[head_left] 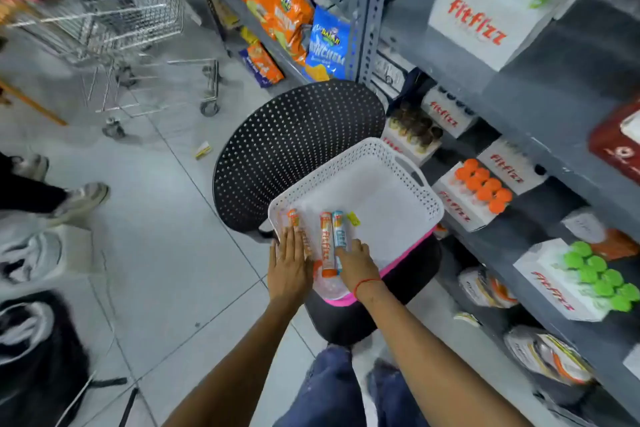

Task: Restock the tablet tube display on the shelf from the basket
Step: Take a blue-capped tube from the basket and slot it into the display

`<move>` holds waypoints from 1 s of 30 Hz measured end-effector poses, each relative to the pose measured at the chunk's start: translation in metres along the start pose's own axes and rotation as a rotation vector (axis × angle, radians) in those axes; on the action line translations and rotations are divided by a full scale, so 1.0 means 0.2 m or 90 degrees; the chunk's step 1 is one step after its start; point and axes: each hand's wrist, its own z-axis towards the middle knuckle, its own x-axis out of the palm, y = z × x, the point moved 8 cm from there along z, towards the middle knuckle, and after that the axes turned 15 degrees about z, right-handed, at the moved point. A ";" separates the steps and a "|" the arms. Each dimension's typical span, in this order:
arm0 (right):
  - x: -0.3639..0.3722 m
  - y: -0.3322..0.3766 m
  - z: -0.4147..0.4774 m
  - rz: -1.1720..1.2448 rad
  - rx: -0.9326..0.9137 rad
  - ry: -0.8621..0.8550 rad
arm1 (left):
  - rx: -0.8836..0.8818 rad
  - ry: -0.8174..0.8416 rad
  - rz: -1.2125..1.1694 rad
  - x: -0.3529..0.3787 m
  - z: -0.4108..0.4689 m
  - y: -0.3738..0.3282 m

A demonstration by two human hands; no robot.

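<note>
A white perforated basket (388,166) rests on a black chair seat. Inside it lie an orange tablet tube (326,246) and a blue tablet tube (338,232) side by side, with another orange tube (297,222) at the left wall. My left hand (288,267) lies flat over the lower end of that left tube, fingers apart. My right hand (356,265) reaches in, fingers touching the blue tube's near end. On the grey shelf to the right stand white fitfizz display boxes holding orange-capped tubes (485,185) and green-capped tubes (599,279).
The black perforated chair back (287,146) stands behind the basket. A wire shopping trolley (104,21) is at the far left. Chip bags (277,0) fill the far shelf. Another person's shoes (79,198) are on the tiled floor at left.
</note>
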 end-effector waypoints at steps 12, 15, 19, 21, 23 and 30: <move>-0.03 -0.06 0.02 0.169 0.097 -0.065 | -0.020 0.026 0.030 0.05 0.00 -0.02; -0.16 0.03 -0.02 0.107 0.006 -0.079 | -0.026 0.029 0.058 0.02 0.01 -0.04; -0.45 0.17 -0.09 -0.077 -0.129 -0.125 | -0.010 -0.066 0.003 -0.20 0.05 -0.21; -0.65 0.20 -0.16 -0.087 -0.159 -0.181 | 0.026 -0.126 -0.007 -0.35 0.10 -0.36; -0.88 0.21 -0.27 -0.049 -0.170 -0.257 | 0.054 -0.171 -0.013 -0.49 0.15 -0.50; -1.65 0.04 -0.79 -0.005 -0.127 -0.464 | 0.204 -0.328 -0.076 -0.97 0.17 -1.06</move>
